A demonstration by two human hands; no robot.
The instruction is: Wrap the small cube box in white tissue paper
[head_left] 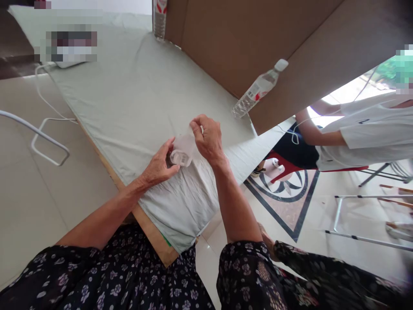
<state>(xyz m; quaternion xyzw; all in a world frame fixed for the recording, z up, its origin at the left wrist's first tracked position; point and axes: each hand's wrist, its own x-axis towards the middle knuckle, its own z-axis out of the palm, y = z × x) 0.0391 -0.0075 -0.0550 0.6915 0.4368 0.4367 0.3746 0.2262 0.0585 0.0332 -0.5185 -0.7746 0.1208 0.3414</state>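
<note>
Print too small for me to read marks the clear container (pixel 183 160) over the tablecloth (pixel 122 90); the left hand (pixel 159 162) grips it at one end, thumb and fingers curled about its sides. Just beyond, the right hand (pixel 209 137) pinches translucent film (pixel 184 142) between thumb and fingertips. Farther off, a bottle (pixel 260 89) beside the cardboard (pixel 226 47) wears a red-marked label, illegible from here; another bottle (pixel 160 21) stands beyond, its red lettering equally unclear.

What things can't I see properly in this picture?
Head view:
Small clear item in the left hand: print too small to read.
Far bottle: top cut off by the upper edge.
Object at upper left: blocky blur covers most.
Person in white: blur hides the head.
</note>
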